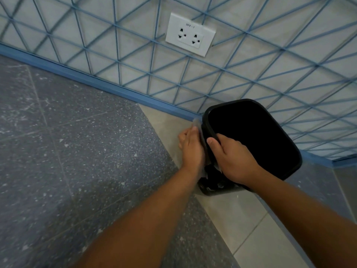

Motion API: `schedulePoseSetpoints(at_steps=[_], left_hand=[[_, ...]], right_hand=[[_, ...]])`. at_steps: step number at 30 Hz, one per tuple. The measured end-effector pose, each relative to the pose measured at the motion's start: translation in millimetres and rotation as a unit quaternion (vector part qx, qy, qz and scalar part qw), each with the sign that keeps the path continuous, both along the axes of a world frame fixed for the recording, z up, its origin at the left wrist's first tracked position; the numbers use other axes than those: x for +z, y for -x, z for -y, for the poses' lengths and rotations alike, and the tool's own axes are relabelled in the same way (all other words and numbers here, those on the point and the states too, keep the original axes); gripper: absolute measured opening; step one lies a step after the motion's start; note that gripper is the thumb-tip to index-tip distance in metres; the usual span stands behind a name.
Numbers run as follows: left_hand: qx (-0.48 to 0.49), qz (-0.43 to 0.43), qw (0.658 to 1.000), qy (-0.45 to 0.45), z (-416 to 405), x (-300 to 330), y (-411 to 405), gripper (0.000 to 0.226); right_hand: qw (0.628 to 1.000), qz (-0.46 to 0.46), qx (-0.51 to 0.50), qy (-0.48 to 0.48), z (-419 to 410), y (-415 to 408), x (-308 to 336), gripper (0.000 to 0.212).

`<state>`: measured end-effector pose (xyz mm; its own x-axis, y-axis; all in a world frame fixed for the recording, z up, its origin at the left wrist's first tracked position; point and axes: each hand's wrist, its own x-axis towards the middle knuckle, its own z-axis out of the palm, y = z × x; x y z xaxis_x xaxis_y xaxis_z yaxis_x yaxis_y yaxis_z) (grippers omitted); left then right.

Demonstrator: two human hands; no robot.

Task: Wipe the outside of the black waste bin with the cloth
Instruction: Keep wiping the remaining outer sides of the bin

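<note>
A: Item one, the largest surface?

B: Pale wall crossed by a blue diamond lattice, above and beyond both hands, with a blue skirting strip along its foot.

A: Next?

B: Dark grey speckled floor, spreading to the left of the left hand; a band of lighter beige tiles runs beneath both forearms.

A: The task's own piece?

B: Black plastic waste bin with rounded rectangular rim, open mouth up, standing on the beige tiles near the skirting, directly between and beyond the two hands.

A: The hands, then.

B: Right hand: fingers curled over the bin's near rim, thumb on the outside, grasping it. Left hand: laid flat against the bin's left outer wall, fingers extended, pressing the cloth to it.

A: And the cloth?

B: Thin grey cloth, sandwiched between left palm and bin wall, an edge showing past the fingertips.

A: Smallest entry?

B: White double wall socket, set high in the wall, well above the left hand, marked with small lettering.
</note>
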<state>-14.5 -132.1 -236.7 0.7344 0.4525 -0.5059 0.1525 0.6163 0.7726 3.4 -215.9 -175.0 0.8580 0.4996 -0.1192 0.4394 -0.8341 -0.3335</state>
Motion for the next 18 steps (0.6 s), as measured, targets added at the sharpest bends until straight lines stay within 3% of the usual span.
schedulePoseSetpoints(at_steps=[5,8,12,16,18], left_hand=[[0.001,0.034,0.998,-0.048,13.5,-7.5,10.4,0.024],[-0.041,-0.004,0.996,-0.076,4.1,-18.7,3.9,0.046],[-0.065,0.038,0.976,-0.205,21.2,-18.6,10.3,0.051],[-0.07,-0.008,0.982,-0.174,9.7,-29.3,4.6,0.043],[-0.055,0.01,0.988,-0.146,7.2,-23.9,-1.9,0.039]], right_hand=[[1.0,-0.004,-0.005,0.003,-4.0,0.5,1.7,0.04],[1.0,-0.004,-0.01,0.007,-3.6,0.7,2.1,0.041],[1.0,-0.013,-0.004,-0.005,-4.5,0.9,3.6,0.043],[1.0,-0.008,-0.008,-0.004,-3.9,2.4,4.3,0.038],[1.0,-0.012,-0.01,-0.007,-4.1,2.3,4.0,0.037]])
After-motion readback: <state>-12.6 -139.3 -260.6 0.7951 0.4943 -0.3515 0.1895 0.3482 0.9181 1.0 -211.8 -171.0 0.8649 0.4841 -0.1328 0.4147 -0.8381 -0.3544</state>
